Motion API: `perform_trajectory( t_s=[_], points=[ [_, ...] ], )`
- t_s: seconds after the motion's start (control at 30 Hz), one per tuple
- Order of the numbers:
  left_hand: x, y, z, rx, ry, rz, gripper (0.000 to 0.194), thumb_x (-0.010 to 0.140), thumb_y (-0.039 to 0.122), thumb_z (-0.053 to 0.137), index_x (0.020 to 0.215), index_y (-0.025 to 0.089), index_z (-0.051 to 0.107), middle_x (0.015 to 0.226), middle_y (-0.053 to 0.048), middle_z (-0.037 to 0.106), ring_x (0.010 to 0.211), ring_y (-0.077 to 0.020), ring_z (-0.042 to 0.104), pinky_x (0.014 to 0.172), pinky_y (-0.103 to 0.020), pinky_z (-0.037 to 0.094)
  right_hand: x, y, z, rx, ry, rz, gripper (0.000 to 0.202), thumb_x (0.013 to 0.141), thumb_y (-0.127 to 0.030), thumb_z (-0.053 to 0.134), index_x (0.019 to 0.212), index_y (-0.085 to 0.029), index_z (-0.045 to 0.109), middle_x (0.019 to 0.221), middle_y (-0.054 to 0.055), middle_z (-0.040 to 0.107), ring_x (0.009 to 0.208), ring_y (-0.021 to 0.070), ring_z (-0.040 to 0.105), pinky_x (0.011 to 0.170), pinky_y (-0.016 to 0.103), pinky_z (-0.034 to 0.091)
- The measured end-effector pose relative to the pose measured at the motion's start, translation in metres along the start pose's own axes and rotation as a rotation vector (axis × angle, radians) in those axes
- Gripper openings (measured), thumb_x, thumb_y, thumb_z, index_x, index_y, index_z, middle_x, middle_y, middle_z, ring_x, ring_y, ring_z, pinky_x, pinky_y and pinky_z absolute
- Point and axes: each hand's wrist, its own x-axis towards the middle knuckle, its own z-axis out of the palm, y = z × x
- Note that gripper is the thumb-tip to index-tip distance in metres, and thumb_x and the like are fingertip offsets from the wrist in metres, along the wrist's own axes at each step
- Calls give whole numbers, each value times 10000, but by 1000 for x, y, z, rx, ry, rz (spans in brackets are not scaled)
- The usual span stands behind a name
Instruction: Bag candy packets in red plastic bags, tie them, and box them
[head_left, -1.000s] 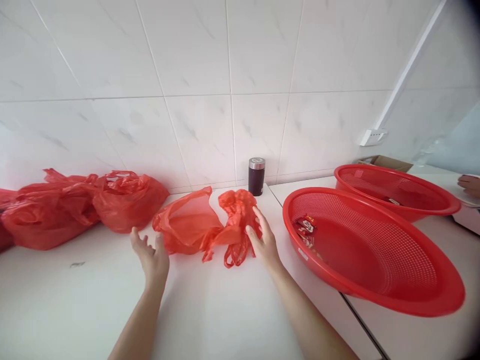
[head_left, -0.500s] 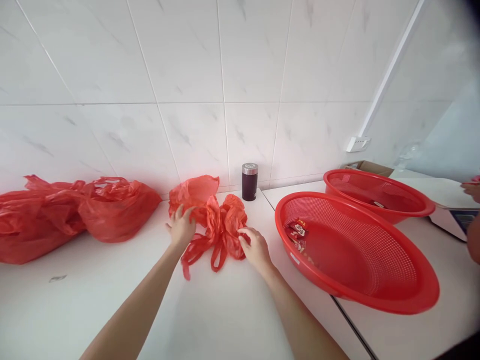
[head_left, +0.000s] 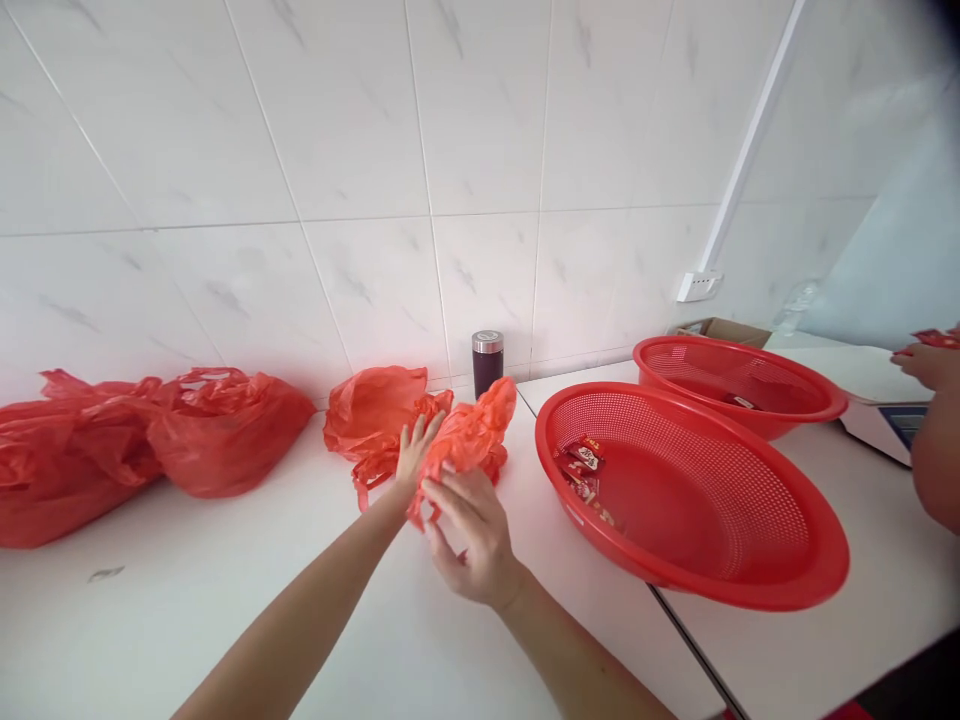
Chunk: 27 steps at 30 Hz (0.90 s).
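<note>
My right hand [head_left: 480, 535] pinches a crumpled red plastic bag [head_left: 476, 432], which stands up from the fingers over the white table. Behind it, my left hand [head_left: 412, 458] has its fingers spread against other loose red plastic bags [head_left: 371, 405]; part of this hand is hidden by the raised bag. A dark cup with a silver lid [head_left: 487, 364] stands at the wall just beyond, its lower part covered by the bag.
Filled red bags [head_left: 225, 440] lie at the left. On the right are a red perforated basket [head_left: 814, 560] holding several small packets [head_left: 585, 460] and a second red basket [head_left: 832, 405]. Another person's hand [head_left: 930, 365] holds something red near a scale [head_left: 877, 430].
My right hand has taken hold of a red bag and brought it left and nearer to me. My left hand has moved right, behind it. The view has shifted slightly.
</note>
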Motion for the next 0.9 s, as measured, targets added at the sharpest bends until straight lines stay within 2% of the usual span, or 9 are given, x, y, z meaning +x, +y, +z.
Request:
perform_trajectory(
  t_s=[0.1,0.17,0.27,0.33,0.43,0.57,0.7,0.77,0.9],
  points=[
    [33,21,-25,72,72,23,484,759,106,576,1236,185,607,1505,-112,376,1434,-340,153,1140,-533,-1,4,-6,-4,65,34,-6,429,797,-137,540,1203,-260,599,1033,60,684,952,226,635,826,411,531],
    [34,34,-47,73,62,12,501,767,142,566,1261,216,591,1437,-106,469,1364,-321,343,1130,-490,203,8,-5,-9,108,80,106,288,816,-145,524,1056,-252,643,957,52,684,916,211,636,814,390,532],
    [4,44,-80,77,6,-25,494,763,206,577,1247,303,602,1317,-40,587,1211,-283,531,1024,-408,396,13,0,-16,216,140,387,152,869,-206,506,945,-236,634,917,47,663,874,184,630,780,342,534],
    [-29,46,-90,145,127,-9,430,772,228,576,1190,316,633,1382,-19,523,1250,-288,490,1033,-412,380,14,2,-17,292,177,546,135,897,-260,496,934,-226,621,911,45,653,846,168,627,745,305,534],
    [-80,48,-80,155,222,52,262,842,297,548,1072,273,673,1303,-44,567,1223,-272,501,1044,-392,360,13,3,-15,365,214,662,139,908,-311,504,930,-219,606,903,41,651,859,165,637,765,295,532],
    [-125,53,-40,-13,55,-53,362,841,351,602,1198,293,600,1219,-58,609,1129,-256,548,985,-356,399,10,1,-12,492,204,715,145,909,-335,507,965,-216,570,901,30,638,821,160,659,771,305,545],
    [-131,43,-11,-182,-26,-210,572,713,299,735,1258,289,560,1171,-64,636,1035,-268,593,881,-349,453,7,-1,-11,716,-141,718,179,894,-357,524,1012,-227,561,923,17,633,721,139,656,701,297,560],
    [-128,31,-11,-301,-95,-325,354,742,313,698,1084,228,658,949,-60,697,844,-248,639,745,-326,482,5,2,-11,664,-243,661,196,887,-355,537,1030,-226,573,906,17,639,732,141,652,693,283,550],
    [-129,9,-41,-572,-182,-461,291,820,419,613,977,182,675,809,-48,705,699,-202,636,628,-277,463,3,23,-12,365,-41,650,175,907,-353,509,971,-206,578,774,12,600,689,133,609,640,249,520]
  ],
)
